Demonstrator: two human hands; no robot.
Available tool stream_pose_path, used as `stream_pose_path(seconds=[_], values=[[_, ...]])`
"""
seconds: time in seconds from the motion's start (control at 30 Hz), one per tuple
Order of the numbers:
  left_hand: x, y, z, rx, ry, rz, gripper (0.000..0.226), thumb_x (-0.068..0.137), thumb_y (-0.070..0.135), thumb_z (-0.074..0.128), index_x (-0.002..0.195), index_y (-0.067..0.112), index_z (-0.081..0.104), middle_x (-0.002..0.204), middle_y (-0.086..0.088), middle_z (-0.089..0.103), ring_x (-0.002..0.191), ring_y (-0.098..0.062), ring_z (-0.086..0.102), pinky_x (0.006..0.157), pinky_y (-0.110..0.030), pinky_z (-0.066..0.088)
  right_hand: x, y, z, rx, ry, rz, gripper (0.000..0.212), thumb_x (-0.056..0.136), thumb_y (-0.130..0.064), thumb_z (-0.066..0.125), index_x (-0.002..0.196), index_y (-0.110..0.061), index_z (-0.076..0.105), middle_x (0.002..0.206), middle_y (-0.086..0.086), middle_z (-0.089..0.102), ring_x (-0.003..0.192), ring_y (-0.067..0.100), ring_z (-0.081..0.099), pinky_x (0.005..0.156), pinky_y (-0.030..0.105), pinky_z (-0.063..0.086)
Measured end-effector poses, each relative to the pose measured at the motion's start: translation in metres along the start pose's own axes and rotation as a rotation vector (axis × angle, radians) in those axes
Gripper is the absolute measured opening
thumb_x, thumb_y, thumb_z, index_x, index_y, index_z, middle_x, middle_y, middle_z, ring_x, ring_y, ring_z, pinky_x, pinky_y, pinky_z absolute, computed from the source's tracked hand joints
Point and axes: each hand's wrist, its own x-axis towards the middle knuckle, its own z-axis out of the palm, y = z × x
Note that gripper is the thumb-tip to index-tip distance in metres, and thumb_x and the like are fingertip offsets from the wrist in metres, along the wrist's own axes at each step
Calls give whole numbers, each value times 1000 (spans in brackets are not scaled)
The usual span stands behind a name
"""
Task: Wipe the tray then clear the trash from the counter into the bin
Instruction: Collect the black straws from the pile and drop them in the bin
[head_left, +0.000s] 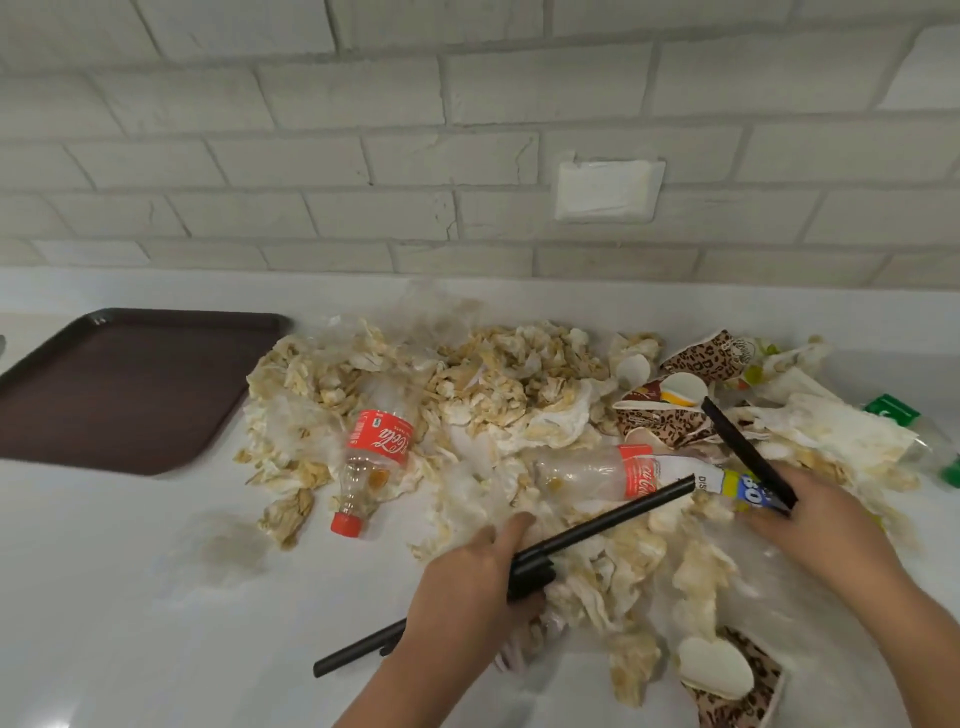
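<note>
We see the brown tray (130, 389) lying on the left of the counter (104, 597), beside a heap of stained napkins (493, 384), a red-capped bottle (376, 447) and crushed cups (701, 358). Our left hand (467, 587) grips a long black stick (613, 522). Our right hand (815, 525) holds a shorter black bar (743, 449), perhaps tongs, over the trash.

A left hand (467, 587) and a right hand (826, 525) are seen, both bare. Behind the fingers, bare forearms (914, 649) are shown.
</note>
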Motion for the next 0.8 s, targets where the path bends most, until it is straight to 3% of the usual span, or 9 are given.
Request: stream_pose_path(seconds=[0.1,0.2,0.33,0.4,0.47,0.53,0.6,0.67,0.8], values=[[-2,-4,-19,-154,-63,-41,89,68,65,67,142,47,20,114,10,53,101,-14,59,83,-26,49,3,-10,-13,-123,-166,-5,92,54,-48,86,134,-27,47,123,6,59,104,27,58,70,31,43],[-5,-17,-46,-370,77,-64,87,55,74,67,132,55,30,111,17,51,102,-1,55,82,-13,45,13,-13,-24,-224,-108,-11,108,39,-61,85,134,-29,47,116,8,59,99,29,60,77,37,50],[2,-52,-85,-693,315,-217,72,52,72,73,116,64,40,112,24,59,105,9,56,89,-14,48,17,-62,-36,-179,110,-160,76,56,-62,63,122,-26,58,99,11,64,81,32,62,66,39,52],[7,-67,-103,-709,275,-285,71,54,69,74,119,49,51,106,22,63,100,4,60,85,-20,52,12,-115,-35,-168,94,-235,60,73,-50,67,127,-25,56,107,8,65,87,29,62,64,32,47],[10,-78,-114,-732,178,-323,42,59,57,80,91,34,64,75,21,65,73,5,62,64,-16,51,18,-168,-23,-168,44,-303,47,82,-44,66,124,-24,57,107,5,65,89,26,62,62,29,43],[11,-86,-117,-749,62,-317,35,58,55,82,69,30,61,56,18,57,54,3,56,54,-17,45,30,-221,-4,-109,14,-392,23,86,-41,62,106,-29,60,95,2,63,87,26,62,61,29,41],[8,-99,-113,-783,21,-292,41,52,60,83,75,30,65,62,16,58,57,0,58,57,-23,51,47,-272,19,-59,-28,-464,4,89,-34,57,87,-35,54,89,0,60,83,25,63,61,29,44],[5,-113,-116,-879,113,-329,41,53,52,85,79,25,67,63,15,63,57,-1,60,55,-22,51,68,-318,44,24,-24,-523,9,89,-31,56,96,-35,57,101,2,61,89,25,63,71,31,50],[10,-164,-138,-976,525,-524,28,62,34,86,75,16,70,56,10,63,54,-3,59,51,-14,43,109,-381,85,-70,-124,-574,66,74,-52,69,134,-35,47,119,1,54,100,21,60,81,31,49]])
